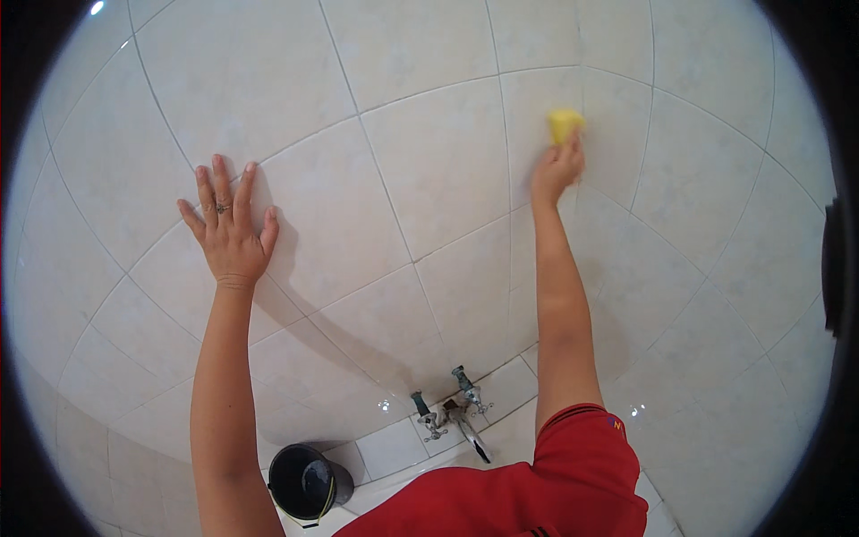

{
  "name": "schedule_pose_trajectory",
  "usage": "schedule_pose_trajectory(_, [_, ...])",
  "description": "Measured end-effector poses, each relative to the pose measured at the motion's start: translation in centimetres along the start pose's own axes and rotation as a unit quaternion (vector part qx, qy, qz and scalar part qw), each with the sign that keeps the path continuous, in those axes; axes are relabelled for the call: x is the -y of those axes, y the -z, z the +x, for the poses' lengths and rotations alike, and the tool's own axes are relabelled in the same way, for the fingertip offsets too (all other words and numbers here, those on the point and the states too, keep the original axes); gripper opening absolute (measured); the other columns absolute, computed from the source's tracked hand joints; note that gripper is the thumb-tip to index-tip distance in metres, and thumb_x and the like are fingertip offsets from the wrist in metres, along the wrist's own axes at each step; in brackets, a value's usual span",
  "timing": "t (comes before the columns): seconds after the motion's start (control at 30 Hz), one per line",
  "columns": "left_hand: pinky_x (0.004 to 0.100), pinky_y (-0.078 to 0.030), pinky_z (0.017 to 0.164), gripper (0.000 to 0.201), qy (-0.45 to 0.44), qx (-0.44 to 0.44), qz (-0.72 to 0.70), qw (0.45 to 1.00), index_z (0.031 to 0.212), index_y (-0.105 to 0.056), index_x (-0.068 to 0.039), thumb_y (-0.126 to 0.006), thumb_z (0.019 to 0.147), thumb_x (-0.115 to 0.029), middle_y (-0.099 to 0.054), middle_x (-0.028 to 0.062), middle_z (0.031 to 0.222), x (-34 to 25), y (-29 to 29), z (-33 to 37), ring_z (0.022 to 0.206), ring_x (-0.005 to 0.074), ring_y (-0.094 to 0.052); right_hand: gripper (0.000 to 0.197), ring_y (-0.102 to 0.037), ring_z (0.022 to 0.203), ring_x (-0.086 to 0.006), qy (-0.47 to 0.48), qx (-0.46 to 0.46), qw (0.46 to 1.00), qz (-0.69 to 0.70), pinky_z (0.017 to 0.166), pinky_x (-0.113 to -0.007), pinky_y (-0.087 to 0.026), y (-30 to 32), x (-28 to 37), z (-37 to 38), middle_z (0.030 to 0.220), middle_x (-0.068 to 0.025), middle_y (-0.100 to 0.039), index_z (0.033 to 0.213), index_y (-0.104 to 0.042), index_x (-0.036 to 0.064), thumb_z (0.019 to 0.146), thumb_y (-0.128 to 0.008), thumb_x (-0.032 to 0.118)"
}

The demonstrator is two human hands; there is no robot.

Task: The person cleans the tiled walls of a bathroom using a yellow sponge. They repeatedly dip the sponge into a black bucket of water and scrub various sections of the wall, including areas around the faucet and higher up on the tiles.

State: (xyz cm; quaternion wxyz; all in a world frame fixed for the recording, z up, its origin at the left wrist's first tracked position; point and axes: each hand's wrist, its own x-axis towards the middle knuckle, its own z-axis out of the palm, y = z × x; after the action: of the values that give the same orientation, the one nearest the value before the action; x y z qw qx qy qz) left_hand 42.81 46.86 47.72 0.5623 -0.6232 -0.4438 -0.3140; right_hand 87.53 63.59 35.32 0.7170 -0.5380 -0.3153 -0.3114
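Observation:
Pale beige wall tiles (429, 170) with grey grout lines fill most of the view. My left hand (234, 228) lies flat on the tiles at the left, fingers spread, a ring on one finger and nothing held. Up at the right, my right hand (558, 172) is closed around a yellow sponge (565, 123) held at the wall near a tile corner. Hand and sponge are slightly smeared by motion, and the lower part of the sponge is hidden by the fingers.
Below, a chrome tap (470, 432) with two cross handles stands on a tiled ledge (389, 452). A black bucket (309, 481) with a wire handle sits left of it, beside my left forearm. A dark object (833, 268) shows at the far right edge.

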Motion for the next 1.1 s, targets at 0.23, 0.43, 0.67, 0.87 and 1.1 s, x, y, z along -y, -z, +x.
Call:
schedule_pose_trajectory(0.23, [0.0560,-0.002,0.112,0.056,0.004,0.015,0.016,1.000,0.142,-0.040,-0.025,-0.049,0.088,-0.039,-0.023,0.0075,0.155,0.6,0.1,-0.8,0.144,0.0269,-0.016,0.057,-0.050,0.109,-0.0360,0.223,0.141,0.948,0.175,0.096,-0.047,-0.036,4.0,8.6,-3.6,0.118,-0.0178,-0.054,0.137,-0.047,0.0086,0.080,-0.052,0.001])
schedule_pose_trajectory(0.43, [0.0566,-0.001,0.112,0.057,-0.002,0.003,0.002,1.000,0.142,-0.040,-0.025,-0.049,0.088,-0.039,-0.024,0.0069,0.155,0.6,0.0,-0.3,0.144,0.0264,-0.017,0.055,-0.051,0.110,-0.0348,0.088,0.056,0.987,0.123,0.095,-0.047,-0.036,-0.1,7.6,2.9,0.119,-0.0163,-0.055,0.138,-0.046,0.0117,0.083,-0.053,0.006])
schedule_pose_trajectory(0.67, [0.0559,-0.001,0.112,0.056,0.007,0.006,0.002,1.000,0.141,-0.041,-0.026,-0.050,0.087,-0.040,-0.024,0.0059,0.155,0.4,-0.4,-0.7,0.144,0.0256,-0.017,0.044,-0.048,0.114,-0.0314,0.226,0.179,0.945,0.153,0.095,-0.046,-0.037,5.4,13.3,-11.7,0.123,-0.0163,-0.055,0.133,-0.049,0.0050,0.091,-0.054,0.015])
schedule_pose_trajectory(0.87, [0.0549,0.000,0.112,0.056,0.010,0.009,0.005,1.000,0.140,-0.043,-0.026,-0.051,0.086,-0.040,-0.024,0.0061,0.155,0.6,-0.1,-0.5,0.144,0.0255,-0.018,0.026,-0.054,0.100,-0.0295,0.228,0.198,0.881,0.364,0.089,-0.040,-0.042,8.0,14.0,-13.0,0.110,-0.0117,-0.060,0.114,-0.063,0.0081,0.088,-0.058,0.012])
schedule_pose_trajectory(1.1, [0.0571,-0.002,0.111,0.055,0.012,0.011,0.003,1.000,0.140,-0.043,-0.029,-0.052,0.086,-0.041,-0.025,0.0051,0.154,0.7,-0.1,-0.5,0.144,0.0249,-0.018,0.045,-0.042,0.110,-0.0330,0.053,0.098,0.983,0.149,0.094,-0.047,-0.032,4.6,16.3,-10.1,0.120,-0.0148,-0.047,0.134,-0.053,0.0141,0.089,-0.049,0.008])
